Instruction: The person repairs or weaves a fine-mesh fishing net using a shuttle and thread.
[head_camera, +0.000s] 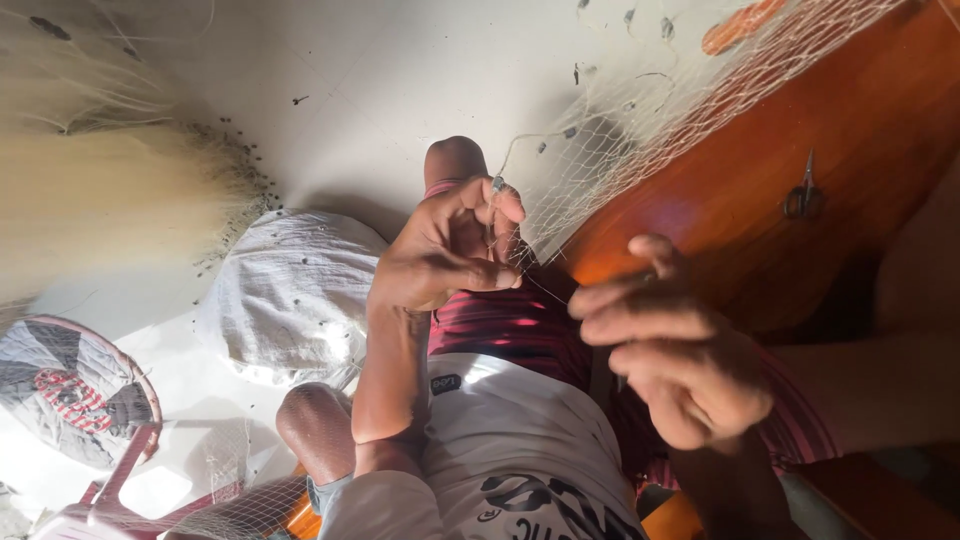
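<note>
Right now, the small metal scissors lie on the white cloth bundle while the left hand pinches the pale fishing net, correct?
Not quite. In the head view the small metal scissors lie on the reddish-brown wooden board, not the white cloth bundle. The left hand does pinch the pale fishing net.

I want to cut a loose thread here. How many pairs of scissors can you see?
1. The scissors lie on the brown wooden surface, beyond the right hand, beside the net. Others may be hidden.
</note>
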